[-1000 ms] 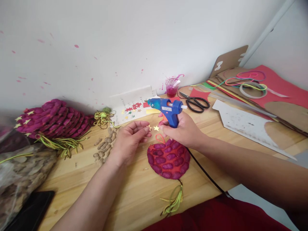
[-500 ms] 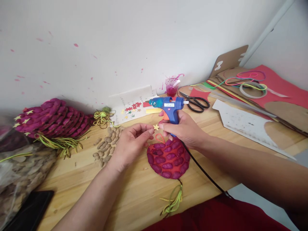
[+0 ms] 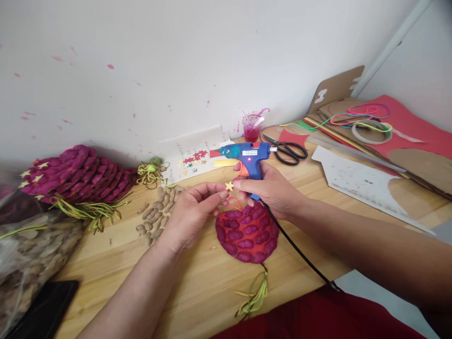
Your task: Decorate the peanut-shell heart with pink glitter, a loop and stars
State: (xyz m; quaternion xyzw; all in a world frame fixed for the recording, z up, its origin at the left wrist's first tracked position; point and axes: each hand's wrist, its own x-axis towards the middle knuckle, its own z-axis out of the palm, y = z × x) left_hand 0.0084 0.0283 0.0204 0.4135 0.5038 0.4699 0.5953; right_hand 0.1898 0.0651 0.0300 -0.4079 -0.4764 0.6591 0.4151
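Observation:
A small yellow star [image 3: 229, 186] sits between the fingertips of my two hands. The thumb and fingers of my left hand [image 3: 198, 206] are pinched at its left edge. My right hand [image 3: 278, 192] is closed around the handle of a blue hot glue gun [image 3: 254, 155], and its thumb reaches the star's right side. The gun's nozzle points left, and a small light glows on its body. Below my hands lies a round red piece covered with purple-painted peanuts [image 3: 246, 244], with an orange loop [image 3: 234, 203] at its top and a yellow-green tassel [image 3: 254, 297] at its bottom.
Loose peanuts [image 3: 154, 217] lie left of my left hand. A stack of purple peanut pieces [image 3: 90, 174] stands farther left. Small stars lie on white paper [image 3: 173, 175]. Behind the gun are black scissors [image 3: 291, 153] and a cup of pink liquid [image 3: 253, 128]. The gun's black cord [image 3: 300, 254] runs toward me.
Both hands stay almost in place. The star has turned slightly between the fingertips, and the left fingers have shifted a little to the right.

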